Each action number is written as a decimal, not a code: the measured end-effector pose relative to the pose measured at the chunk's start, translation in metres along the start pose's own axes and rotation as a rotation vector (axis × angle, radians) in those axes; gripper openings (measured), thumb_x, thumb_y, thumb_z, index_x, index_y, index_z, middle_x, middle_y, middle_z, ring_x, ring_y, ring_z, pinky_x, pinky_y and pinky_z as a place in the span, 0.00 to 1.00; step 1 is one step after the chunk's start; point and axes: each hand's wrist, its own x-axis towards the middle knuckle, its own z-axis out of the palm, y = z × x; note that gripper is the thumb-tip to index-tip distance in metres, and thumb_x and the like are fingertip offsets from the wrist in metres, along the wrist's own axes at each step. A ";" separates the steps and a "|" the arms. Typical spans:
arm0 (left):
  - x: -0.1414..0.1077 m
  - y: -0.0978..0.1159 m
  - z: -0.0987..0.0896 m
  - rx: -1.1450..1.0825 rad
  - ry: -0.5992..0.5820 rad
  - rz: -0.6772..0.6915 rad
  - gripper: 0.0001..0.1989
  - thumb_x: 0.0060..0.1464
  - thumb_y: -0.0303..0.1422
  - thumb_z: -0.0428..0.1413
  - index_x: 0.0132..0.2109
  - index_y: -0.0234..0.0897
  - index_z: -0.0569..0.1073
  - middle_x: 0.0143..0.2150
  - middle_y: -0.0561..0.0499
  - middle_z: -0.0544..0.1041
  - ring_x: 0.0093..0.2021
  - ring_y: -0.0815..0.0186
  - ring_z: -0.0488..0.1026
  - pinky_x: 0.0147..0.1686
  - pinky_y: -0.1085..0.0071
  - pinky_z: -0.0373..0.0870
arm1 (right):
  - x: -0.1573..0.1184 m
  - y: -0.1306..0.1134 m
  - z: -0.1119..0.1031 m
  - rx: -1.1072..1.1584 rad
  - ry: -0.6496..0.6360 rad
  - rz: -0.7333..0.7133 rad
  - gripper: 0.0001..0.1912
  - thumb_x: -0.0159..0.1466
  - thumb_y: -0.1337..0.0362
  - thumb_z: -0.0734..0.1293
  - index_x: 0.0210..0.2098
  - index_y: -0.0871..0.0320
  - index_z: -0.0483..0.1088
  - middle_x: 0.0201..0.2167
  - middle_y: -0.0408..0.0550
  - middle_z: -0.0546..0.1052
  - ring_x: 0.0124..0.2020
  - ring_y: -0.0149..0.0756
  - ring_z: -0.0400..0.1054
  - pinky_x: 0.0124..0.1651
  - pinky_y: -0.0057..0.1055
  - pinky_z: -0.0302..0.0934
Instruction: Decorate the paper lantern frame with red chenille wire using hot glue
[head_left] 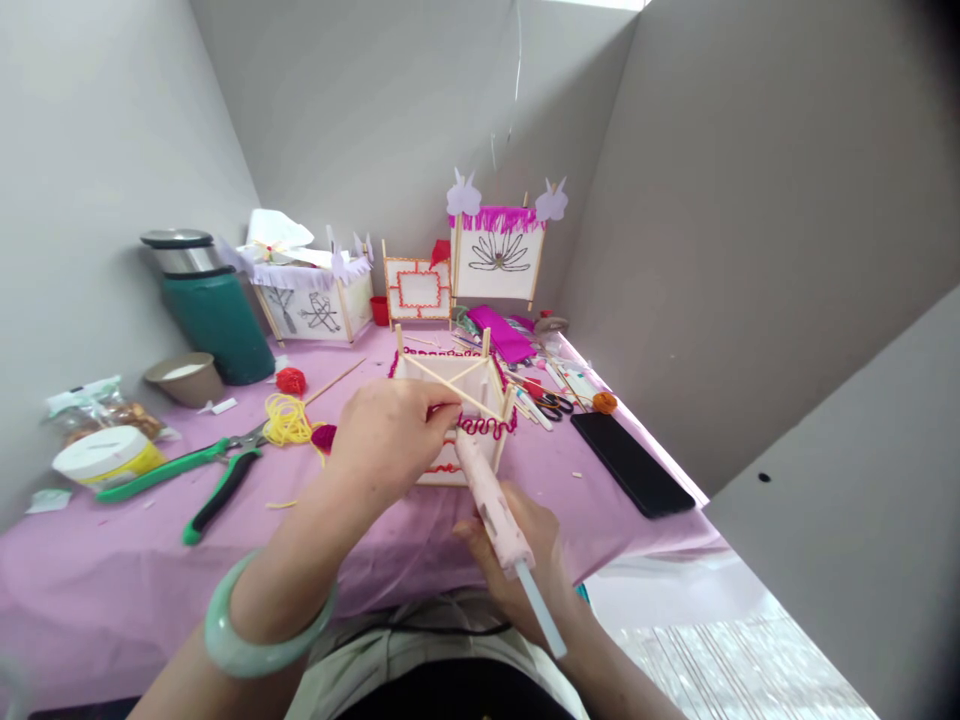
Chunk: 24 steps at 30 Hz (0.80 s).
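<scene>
My right hand (pixel 529 540) is wrapped round a pale pink hot glue gun (pixel 491 495), with a translucent glue stick (pixel 541 608) jutting from its back end. The nozzle points away from me, at the near top edge of a small box-shaped lantern frame (pixel 480 455) of sticks and white panels. Crimson wavy yarn trim (pixel 487 428) runs along that edge, and crossed sticks (pixel 454 383) span the top. There my left hand (pixel 390 435), a jade-green bangle on its wrist, is closed in a pinch; what it pinches is hidden by the fingers.
Green-handled pliers (pixel 217 470), yellow yarn (pixel 286 420) and a red yarn ball (pixel 291 381) lie left. Right are a black phone (pixel 634 465), scissors (pixel 553 405) and an orange yarn ball (pixel 604 402). Decorated lanterns (pixel 311 305) and a teal flask (pixel 217 325) stand behind.
</scene>
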 end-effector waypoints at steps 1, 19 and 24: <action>0.000 0.000 0.000 0.003 0.001 -0.001 0.11 0.55 0.36 0.54 0.38 0.48 0.82 0.33 0.53 0.82 0.32 0.62 0.76 0.31 0.68 0.65 | 0.000 -0.001 0.000 0.007 0.000 -0.001 0.11 0.63 0.57 0.64 0.30 0.57 0.63 0.23 0.41 0.68 0.21 0.31 0.63 0.24 0.27 0.55; -0.021 -0.012 0.003 -0.158 0.022 -0.016 0.06 0.59 0.33 0.50 0.38 0.37 0.70 0.28 0.53 0.77 0.28 0.67 0.73 0.28 0.72 0.62 | -0.001 -0.005 -0.003 -0.042 -0.008 0.007 0.13 0.65 0.54 0.62 0.32 0.58 0.65 0.24 0.43 0.69 0.22 0.33 0.65 0.25 0.28 0.56; -0.026 -0.013 0.013 -0.148 0.039 -0.036 0.09 0.59 0.34 0.51 0.33 0.37 0.72 0.26 0.53 0.77 0.26 0.68 0.72 0.27 0.73 0.60 | 0.000 -0.008 0.000 -0.020 0.001 -0.015 0.12 0.65 0.55 0.63 0.30 0.57 0.64 0.24 0.42 0.69 0.23 0.32 0.65 0.25 0.28 0.56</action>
